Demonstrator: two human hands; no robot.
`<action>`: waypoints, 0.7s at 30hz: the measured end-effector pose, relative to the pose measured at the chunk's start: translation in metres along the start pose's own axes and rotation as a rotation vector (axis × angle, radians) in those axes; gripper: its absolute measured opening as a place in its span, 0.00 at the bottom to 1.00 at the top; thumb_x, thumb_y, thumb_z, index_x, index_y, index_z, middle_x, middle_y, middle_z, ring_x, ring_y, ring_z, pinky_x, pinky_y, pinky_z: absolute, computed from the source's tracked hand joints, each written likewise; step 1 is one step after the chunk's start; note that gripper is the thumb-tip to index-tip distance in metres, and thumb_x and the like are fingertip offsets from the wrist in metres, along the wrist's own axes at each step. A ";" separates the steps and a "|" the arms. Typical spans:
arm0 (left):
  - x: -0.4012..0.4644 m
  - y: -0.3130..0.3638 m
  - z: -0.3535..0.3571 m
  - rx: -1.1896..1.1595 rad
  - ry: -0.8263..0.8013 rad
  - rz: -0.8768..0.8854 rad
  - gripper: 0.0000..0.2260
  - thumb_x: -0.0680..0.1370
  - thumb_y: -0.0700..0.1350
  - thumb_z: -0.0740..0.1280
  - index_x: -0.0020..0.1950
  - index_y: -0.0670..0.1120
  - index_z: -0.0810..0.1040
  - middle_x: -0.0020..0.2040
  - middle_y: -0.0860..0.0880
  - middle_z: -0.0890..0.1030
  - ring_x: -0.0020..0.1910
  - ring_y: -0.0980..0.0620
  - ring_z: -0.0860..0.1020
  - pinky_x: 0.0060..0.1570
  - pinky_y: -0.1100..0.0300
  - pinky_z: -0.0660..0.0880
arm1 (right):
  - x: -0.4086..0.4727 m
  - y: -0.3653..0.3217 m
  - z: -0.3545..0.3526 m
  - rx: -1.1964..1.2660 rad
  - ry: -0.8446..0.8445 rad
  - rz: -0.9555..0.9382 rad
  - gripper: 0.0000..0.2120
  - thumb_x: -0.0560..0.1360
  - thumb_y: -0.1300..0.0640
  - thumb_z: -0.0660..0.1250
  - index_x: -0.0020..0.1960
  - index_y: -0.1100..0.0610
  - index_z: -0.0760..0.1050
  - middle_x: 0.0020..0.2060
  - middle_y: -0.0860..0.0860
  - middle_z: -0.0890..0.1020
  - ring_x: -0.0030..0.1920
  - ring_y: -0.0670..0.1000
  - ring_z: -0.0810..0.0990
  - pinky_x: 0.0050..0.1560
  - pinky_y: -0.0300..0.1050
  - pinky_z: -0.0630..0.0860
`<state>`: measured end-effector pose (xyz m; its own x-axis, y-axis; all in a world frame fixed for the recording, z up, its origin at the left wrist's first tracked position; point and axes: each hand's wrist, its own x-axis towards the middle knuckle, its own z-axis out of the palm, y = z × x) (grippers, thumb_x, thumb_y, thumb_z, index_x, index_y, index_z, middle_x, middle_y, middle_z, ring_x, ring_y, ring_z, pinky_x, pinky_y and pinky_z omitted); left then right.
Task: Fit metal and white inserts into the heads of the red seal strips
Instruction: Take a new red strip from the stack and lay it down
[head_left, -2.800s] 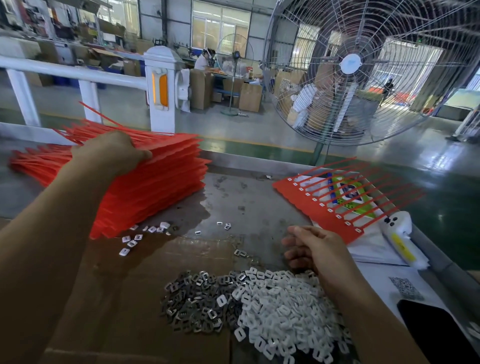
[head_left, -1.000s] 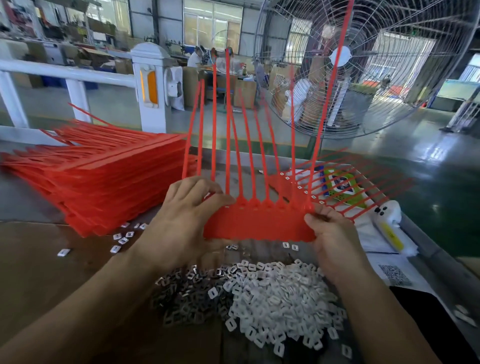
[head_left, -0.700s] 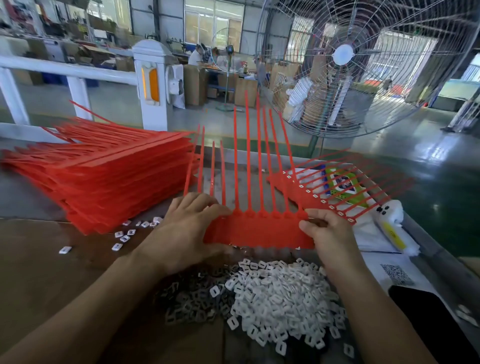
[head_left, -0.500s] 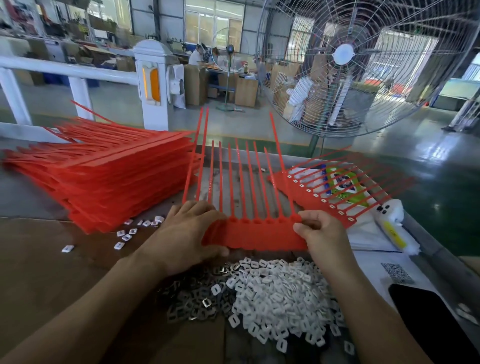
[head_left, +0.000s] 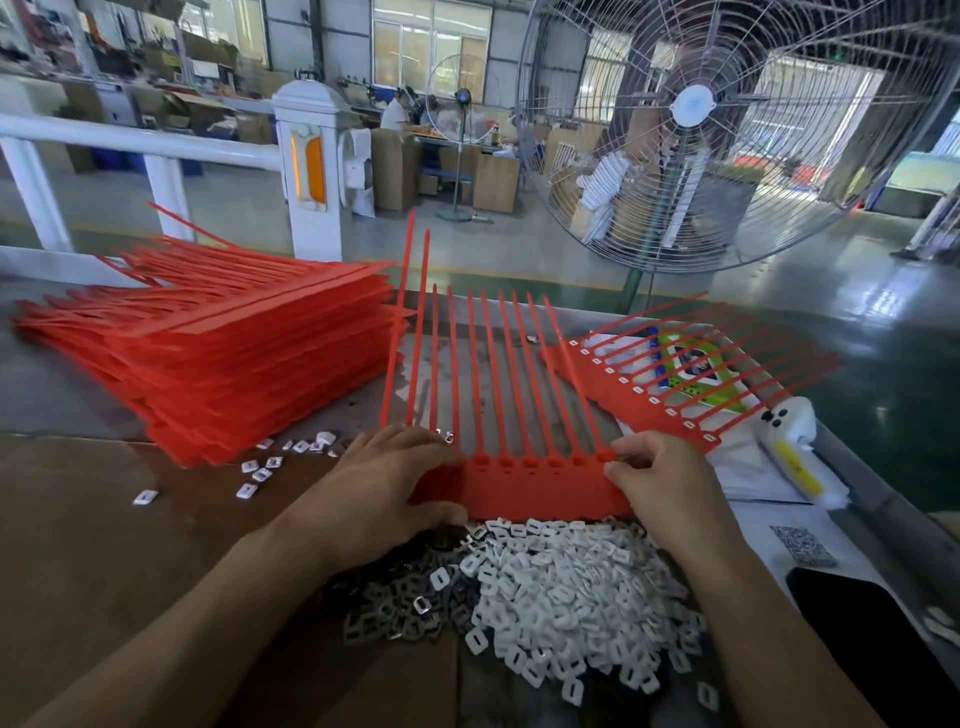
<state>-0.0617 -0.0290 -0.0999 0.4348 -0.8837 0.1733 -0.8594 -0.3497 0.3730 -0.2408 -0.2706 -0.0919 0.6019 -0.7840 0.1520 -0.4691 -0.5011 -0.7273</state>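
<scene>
Held flat and low over the table (head_left: 72, 395) between two hands: a red seal strip sheet (head_left: 540, 486), its row of heads just above the band, its tails fanning away toward the far edge, two at the left rising higher than the rest. Left hand (head_left: 384, 483) laid over the sheet's left end, fingers curled onto it, thumb under the near edge. Right hand (head_left: 660, 483) pinching the right end at the last head, fingers bent. Directly below the sheet, touching its near edge, a heap of white inserts (head_left: 576, 592), with a darker heap of metal inserts (head_left: 400, 603) on its left side, both on brown cardboard (head_left: 104, 545). At left, a tall stack of red seal sheets (head_left: 223, 358), a few loose inserts (head_left: 260, 470) scattered at its foot. At right, another red sheet (head_left: 649, 384) with white inserts in its heads, lying on printed papers. Behind, a large standing fan (head_left: 727, 130) and a white railing (head_left: 156, 150).
</scene>
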 end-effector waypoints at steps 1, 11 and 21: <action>0.000 0.000 0.000 0.000 0.005 0.005 0.30 0.75 0.71 0.61 0.75 0.62 0.68 0.73 0.63 0.67 0.74 0.61 0.59 0.75 0.51 0.56 | 0.000 0.001 -0.001 -0.016 -0.008 0.002 0.11 0.78 0.57 0.72 0.60 0.52 0.82 0.48 0.44 0.81 0.51 0.47 0.79 0.51 0.43 0.72; -0.007 0.001 -0.005 0.031 0.108 -0.120 0.27 0.77 0.63 0.68 0.75 0.63 0.68 0.81 0.60 0.55 0.79 0.56 0.50 0.77 0.48 0.53 | 0.001 0.004 -0.006 -0.098 -0.014 0.014 0.10 0.77 0.57 0.73 0.58 0.53 0.83 0.43 0.41 0.79 0.52 0.48 0.80 0.55 0.47 0.77; -0.012 0.005 -0.007 -0.123 0.032 -0.306 0.31 0.75 0.64 0.70 0.77 0.62 0.66 0.83 0.55 0.48 0.81 0.50 0.52 0.80 0.48 0.50 | -0.002 -0.001 -0.012 -0.202 -0.048 0.047 0.12 0.76 0.53 0.74 0.59 0.51 0.82 0.48 0.44 0.82 0.54 0.49 0.81 0.57 0.51 0.79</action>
<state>-0.0691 -0.0183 -0.0936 0.6778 -0.7324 0.0645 -0.6497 -0.5555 0.5189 -0.2496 -0.2732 -0.0834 0.6042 -0.7923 0.0851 -0.6143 -0.5312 -0.5835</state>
